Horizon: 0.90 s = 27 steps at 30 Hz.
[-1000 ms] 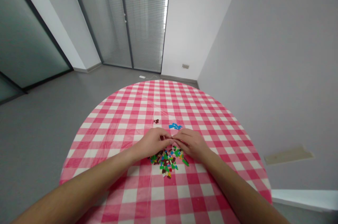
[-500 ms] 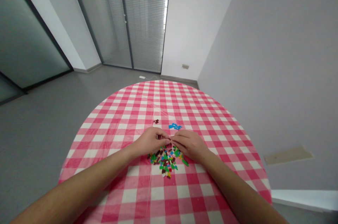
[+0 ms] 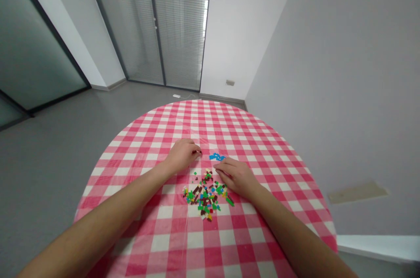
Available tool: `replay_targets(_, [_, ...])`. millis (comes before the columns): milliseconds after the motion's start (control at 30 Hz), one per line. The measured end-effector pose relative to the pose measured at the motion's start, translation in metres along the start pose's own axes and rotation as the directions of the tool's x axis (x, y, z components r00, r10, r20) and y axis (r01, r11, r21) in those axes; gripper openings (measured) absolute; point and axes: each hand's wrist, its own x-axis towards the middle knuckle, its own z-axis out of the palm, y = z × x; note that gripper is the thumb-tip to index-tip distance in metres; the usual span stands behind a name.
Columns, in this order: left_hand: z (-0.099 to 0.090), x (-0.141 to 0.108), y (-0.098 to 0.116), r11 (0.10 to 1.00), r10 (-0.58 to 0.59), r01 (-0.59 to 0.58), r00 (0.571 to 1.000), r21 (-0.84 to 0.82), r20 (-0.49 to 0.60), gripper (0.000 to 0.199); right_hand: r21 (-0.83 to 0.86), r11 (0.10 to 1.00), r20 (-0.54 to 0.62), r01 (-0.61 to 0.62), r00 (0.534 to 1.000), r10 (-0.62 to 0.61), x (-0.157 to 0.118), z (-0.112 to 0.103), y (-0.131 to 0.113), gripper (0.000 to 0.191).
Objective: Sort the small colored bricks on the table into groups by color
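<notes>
My left hand is at the small group of brown toy bricks, its fingers curled and pinched around a brown brick there. The fingers cover most of that group. My right hand rests just beyond the right side of a mixed pile of small toy bricks, its fingers stretched out and a little apart, with nothing seen in them. Brown, green, blue, yellow, red and white pieces make up the pile. By the right fingertips lies a group of blue toy bricks.
A red-and-white checked cloth covers the round table. Past its far edge are a grey floor, a glass door with blinds and a white power strip. A pale wall rises on the right.
My hands, together over the mixed pile before, have parted. The left went forward and left to the brown bricks; the right shifted slightly right. More of the pile shows.
</notes>
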Motion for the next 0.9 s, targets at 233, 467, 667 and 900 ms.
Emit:
replay_targets(233, [0.006,0.013,-0.002,0.992,-0.08,0.077,0.996,0.095,0.026,0.023,-0.004,1.0,0.014,-0.012,1.0,0.012,-0.002,0.0,0.003,0.02])
replay_targets(467, [0.002,0.015,-0.003,0.983,-0.181,0.178,0.981,0.042,0.066,0.022,0.004,1.0,-0.007,-0.016,1.0,0.016,-0.001,0.001,0.004,0.018])
replay_targets(667, [-0.001,0.013,-0.004,0.984,-0.176,0.175,0.984,0.012,0.04,0.02,-0.018,1.0,-0.007,-0.007,1.0,0.007,-0.001,0.001,0.004,0.018])
replay_targets(900, [-0.014,-0.012,0.002,0.978,-0.124,0.124,0.992,-0.166,0.014,0.018,0.001,1.0,0.049,-0.026,0.998,0.026,0.001,-0.001,0.001,0.019])
